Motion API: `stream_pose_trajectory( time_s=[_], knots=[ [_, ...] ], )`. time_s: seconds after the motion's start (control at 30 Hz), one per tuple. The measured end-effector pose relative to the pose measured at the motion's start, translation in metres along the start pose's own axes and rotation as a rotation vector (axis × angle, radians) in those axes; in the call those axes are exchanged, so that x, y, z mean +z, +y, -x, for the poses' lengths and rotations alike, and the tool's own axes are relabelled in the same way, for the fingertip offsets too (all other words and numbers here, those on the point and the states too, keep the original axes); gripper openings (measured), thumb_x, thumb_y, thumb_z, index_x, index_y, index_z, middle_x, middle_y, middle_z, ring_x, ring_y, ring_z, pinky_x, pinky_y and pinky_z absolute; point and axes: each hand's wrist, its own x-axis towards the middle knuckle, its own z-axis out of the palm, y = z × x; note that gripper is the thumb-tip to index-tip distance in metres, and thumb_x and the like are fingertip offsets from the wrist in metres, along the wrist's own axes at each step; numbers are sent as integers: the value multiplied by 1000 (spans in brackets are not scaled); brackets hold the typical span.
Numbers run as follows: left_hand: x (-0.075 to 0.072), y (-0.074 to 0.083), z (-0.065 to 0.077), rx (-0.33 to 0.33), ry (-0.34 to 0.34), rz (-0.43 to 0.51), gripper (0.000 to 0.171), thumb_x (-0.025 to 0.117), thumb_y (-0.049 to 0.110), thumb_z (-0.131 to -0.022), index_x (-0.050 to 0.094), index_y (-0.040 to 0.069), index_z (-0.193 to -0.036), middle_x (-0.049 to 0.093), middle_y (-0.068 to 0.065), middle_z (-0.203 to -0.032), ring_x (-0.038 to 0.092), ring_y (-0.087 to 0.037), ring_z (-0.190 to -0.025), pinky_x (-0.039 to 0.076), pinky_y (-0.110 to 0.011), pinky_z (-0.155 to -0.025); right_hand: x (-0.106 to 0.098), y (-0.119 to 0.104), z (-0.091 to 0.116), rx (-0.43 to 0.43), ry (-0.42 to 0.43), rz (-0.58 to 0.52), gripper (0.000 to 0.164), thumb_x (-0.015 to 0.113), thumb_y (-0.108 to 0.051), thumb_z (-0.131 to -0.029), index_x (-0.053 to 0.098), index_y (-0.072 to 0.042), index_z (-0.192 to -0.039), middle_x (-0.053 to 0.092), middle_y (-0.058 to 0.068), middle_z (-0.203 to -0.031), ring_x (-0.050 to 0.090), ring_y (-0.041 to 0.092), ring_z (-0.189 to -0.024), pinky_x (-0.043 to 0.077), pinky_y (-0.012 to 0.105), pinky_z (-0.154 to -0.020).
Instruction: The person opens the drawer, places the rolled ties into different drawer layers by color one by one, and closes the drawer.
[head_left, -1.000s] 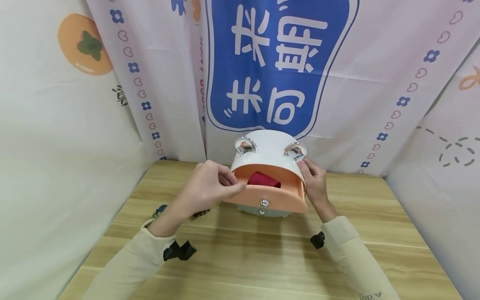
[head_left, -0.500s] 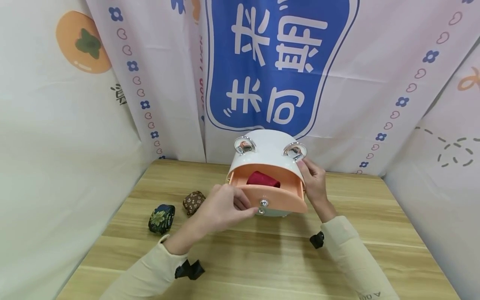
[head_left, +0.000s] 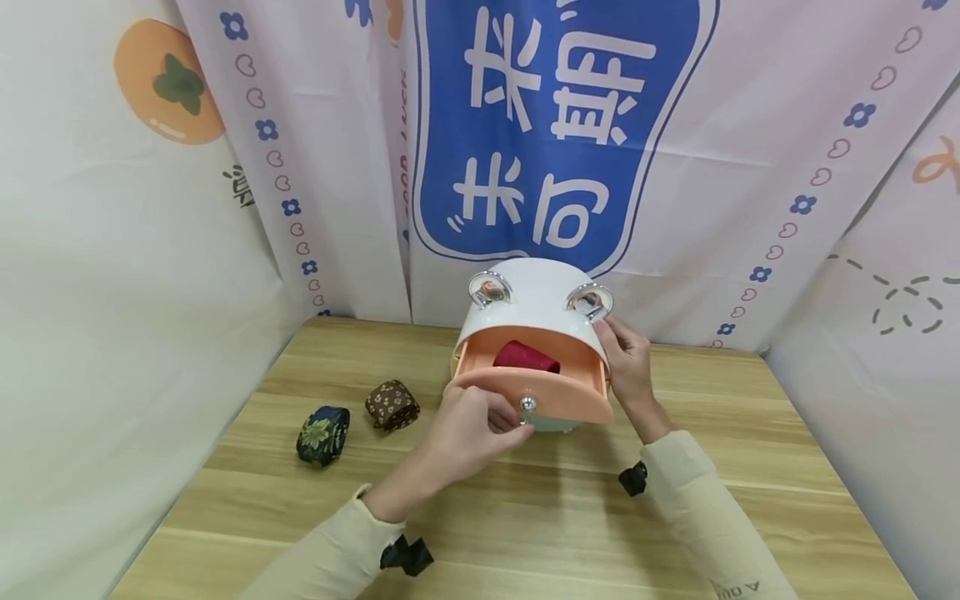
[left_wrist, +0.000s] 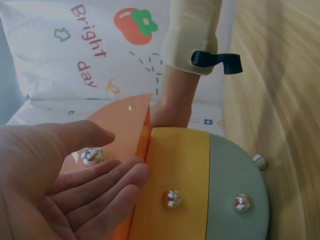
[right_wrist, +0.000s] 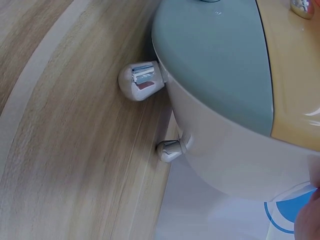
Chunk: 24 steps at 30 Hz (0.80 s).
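A small white drawer cabinet (head_left: 534, 287) with two ring-shaped chrome ears stands at the back of the table. Its orange top drawer (head_left: 555, 398) is pulled out, and a roll of dark red cloth (head_left: 527, 357) lies inside. My left hand (head_left: 472, 429) is at the left part of the drawer front, thumb and fingers apart, just beside the chrome knob (left_wrist: 93, 156). In the left wrist view its fingers are loosely extended and hold nothing. My right hand (head_left: 628, 362) grips the cabinet's right side below the ear, its fingers partly hidden behind it.
Two patterned cloth rolls, one brown (head_left: 392, 406) and one navy with a yellow flower (head_left: 323, 436), lie left of the cabinet. The yellow drawer (left_wrist: 175, 165) and green drawer (left_wrist: 232, 175) are closed. Printed curtains (head_left: 735, 167) hang behind and beside the table.
My left hand has moved down and right from the drawer's upper left edge to its front near the knob, uncovering the two cloth rolls. The right hand has stayed in place.
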Motion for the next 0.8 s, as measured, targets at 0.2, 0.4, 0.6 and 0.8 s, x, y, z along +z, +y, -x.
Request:
stream_pose_trajectory(
  time_s=[0.2, 0.4, 0.6, 0.8],
  knots=[
    [8, -2, -2, 16, 65, 35, 11, 77, 28, -80, 75, 17, -80, 75, 6, -74, 65, 6, -61, 52, -12, -59, -1, 1, 0, -4, -6, 19, 27, 58, -16, -96, 69, 3, -112, 68, -20, -90, 62, -3, -73, 53, 14, -61],
    [10, -3, -4, 14, 96, 28, 10, 76, 28, -80, 75, 18, -79, 74, 6, -73, 65, 6, -61, 52, -12, -58, -1, 1, 0, -12, -14, 21, 26, 58, -17, -96, 70, 2, -109, 68, -17, -87, 61, -2, -72, 52, 14, -59],
    [11, -3, -7, 18, 117, -1, 11, 75, 29, -81, 75, 19, -77, 74, 8, -71, 64, 8, -60, 51, -11, -58, -1, 1, -1, -16, -19, 18, 26, 58, -17, -96, 70, 2, -109, 68, -17, -87, 61, -2, -72, 52, 14, -60],
    [10, -3, -11, 41, 131, -14, 12, 75, 29, -81, 75, 19, -74, 73, 9, -70, 63, 9, -59, 51, -11, -58, -2, 1, 0, -13, -22, 13, 27, 58, -16, -96, 69, 2, -111, 68, -18, -89, 62, -2, -72, 53, 14, -60]
  ],
)
